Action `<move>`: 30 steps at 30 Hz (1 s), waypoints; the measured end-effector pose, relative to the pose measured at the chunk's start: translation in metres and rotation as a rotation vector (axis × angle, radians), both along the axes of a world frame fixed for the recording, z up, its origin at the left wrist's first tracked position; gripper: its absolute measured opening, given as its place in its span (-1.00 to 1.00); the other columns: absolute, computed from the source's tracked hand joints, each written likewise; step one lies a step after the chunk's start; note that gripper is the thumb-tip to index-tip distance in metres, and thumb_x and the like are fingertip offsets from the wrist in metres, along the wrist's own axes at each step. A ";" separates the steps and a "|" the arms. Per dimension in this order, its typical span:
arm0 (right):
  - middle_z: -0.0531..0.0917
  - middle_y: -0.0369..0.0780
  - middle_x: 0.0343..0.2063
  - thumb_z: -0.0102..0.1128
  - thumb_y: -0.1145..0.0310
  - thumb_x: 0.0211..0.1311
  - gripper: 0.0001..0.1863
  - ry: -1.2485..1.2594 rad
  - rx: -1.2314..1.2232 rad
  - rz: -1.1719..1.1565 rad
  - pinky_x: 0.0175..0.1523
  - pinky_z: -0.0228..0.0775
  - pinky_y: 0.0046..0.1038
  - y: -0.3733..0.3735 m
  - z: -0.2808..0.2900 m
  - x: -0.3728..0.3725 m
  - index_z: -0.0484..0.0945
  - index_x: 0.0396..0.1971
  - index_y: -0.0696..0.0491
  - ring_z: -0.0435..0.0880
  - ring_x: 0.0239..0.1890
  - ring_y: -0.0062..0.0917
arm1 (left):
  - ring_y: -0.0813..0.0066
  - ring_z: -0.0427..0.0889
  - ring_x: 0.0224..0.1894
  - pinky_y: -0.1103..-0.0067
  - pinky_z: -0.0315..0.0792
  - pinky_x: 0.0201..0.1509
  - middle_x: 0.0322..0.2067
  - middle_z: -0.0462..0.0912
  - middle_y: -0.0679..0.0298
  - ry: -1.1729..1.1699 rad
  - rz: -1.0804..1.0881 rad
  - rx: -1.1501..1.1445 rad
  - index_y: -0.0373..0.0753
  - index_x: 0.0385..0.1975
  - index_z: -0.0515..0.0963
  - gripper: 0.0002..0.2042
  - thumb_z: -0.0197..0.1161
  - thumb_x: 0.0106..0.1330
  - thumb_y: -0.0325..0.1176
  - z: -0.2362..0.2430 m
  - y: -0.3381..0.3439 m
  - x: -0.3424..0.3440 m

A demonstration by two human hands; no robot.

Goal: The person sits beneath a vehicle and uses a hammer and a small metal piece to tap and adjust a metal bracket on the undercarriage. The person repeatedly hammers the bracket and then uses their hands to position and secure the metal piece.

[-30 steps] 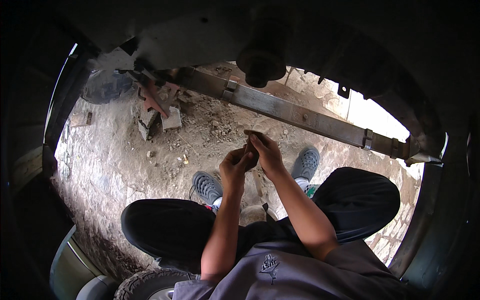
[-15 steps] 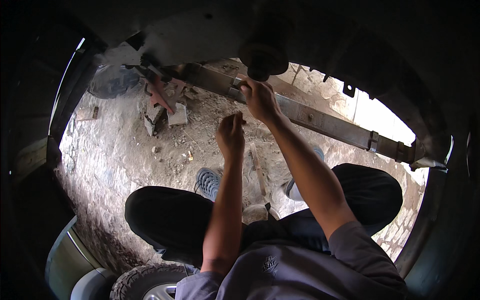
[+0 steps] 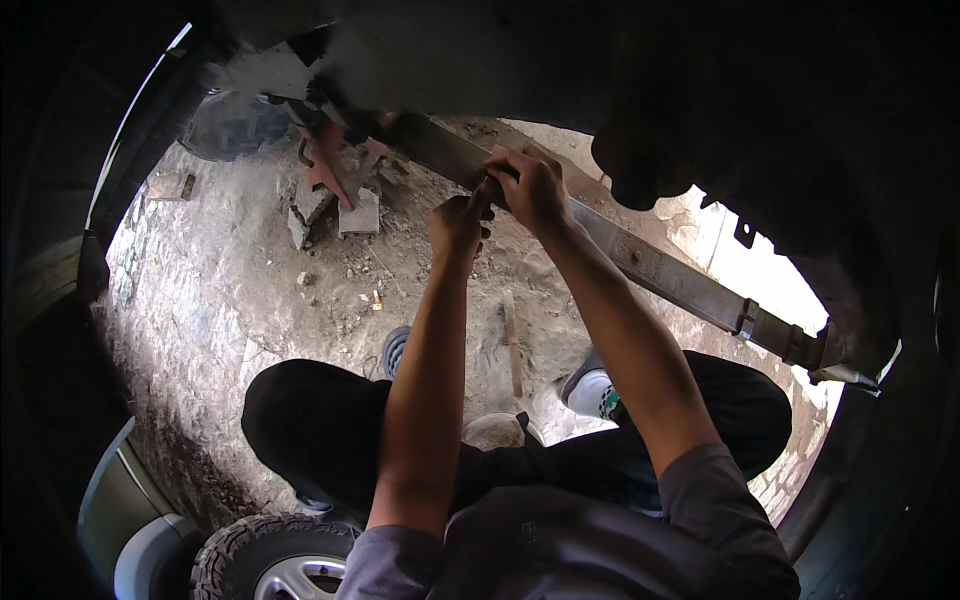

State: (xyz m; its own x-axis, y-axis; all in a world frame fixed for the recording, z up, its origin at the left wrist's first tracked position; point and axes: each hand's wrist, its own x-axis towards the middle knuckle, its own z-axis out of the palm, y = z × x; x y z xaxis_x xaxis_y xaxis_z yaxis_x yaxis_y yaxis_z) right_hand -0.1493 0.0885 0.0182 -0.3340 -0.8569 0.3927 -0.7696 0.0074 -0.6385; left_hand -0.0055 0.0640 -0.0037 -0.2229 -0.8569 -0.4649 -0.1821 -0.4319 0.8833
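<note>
A long grey metal bar [image 3: 670, 272] slants across beneath the dark underside of a vehicle. My right hand [image 3: 538, 192] is closed in front of the bar's middle, thumb and forefinger pinched together. Just below and to its left, my left hand [image 3: 458, 228] is also closed, its thumb pointing up to the right hand's fingertips. The fingertips of both hands meet over the bar's lower edge. Whatever lies between them is too small and dark to make out.
A reddish metal stand [image 3: 325, 168] rises at the far left beside a broken concrete block [image 3: 359, 213]. A wooden stick [image 3: 513, 342] lies on the dirt between my feet. A wheel [image 3: 275, 560] is at the lower left. Dark vehicle parts [image 3: 640, 165] hang close above my hands.
My left hand has moved up to meet the right hand at the bar; before, the two were apart. The view has shifted slightly.
</note>
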 end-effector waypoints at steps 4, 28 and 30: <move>0.71 -0.14 -0.34 0.44 0.52 0.17 -0.78 -0.078 -0.026 0.108 -0.07 0.62 -0.29 0.023 0.019 -0.001 0.81 -0.17 -0.01 0.77 -0.24 -0.22 | 0.59 0.60 -0.63 0.60 0.26 -0.70 -0.46 0.75 0.29 0.114 0.023 0.112 -0.28 -0.42 0.67 -0.54 0.42 0.41 0.09 0.003 -0.005 0.007; 0.72 -0.12 -0.33 0.42 0.59 0.13 -0.78 0.000 0.105 0.148 -0.07 0.61 -0.29 0.011 0.041 0.002 0.80 -0.21 0.03 0.78 -0.25 -0.21 | 0.65 0.53 -0.63 0.65 0.20 -0.67 -0.42 0.79 0.31 0.091 -0.076 0.157 -0.28 -0.40 0.74 -0.53 0.50 0.32 0.11 0.012 -0.015 0.015; 0.73 -0.11 -0.32 0.41 0.58 0.13 -0.79 -0.081 0.133 0.123 -0.05 0.62 -0.28 0.021 0.053 0.006 0.80 -0.22 0.04 0.78 -0.23 -0.20 | 0.65 0.52 -0.64 0.65 0.20 -0.67 -0.41 0.79 0.30 0.081 -0.080 0.159 -0.28 -0.38 0.74 -0.53 0.51 0.31 0.10 0.011 -0.017 0.017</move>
State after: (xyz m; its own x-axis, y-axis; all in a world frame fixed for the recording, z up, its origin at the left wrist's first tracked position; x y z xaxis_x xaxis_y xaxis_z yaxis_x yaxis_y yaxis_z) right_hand -0.1436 0.1097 0.0710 -0.2498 -0.9356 0.2497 -0.7162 0.0050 -0.6978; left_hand 0.0117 0.0472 0.0069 -0.3295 -0.7522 -0.5706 -0.1530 -0.5538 0.8185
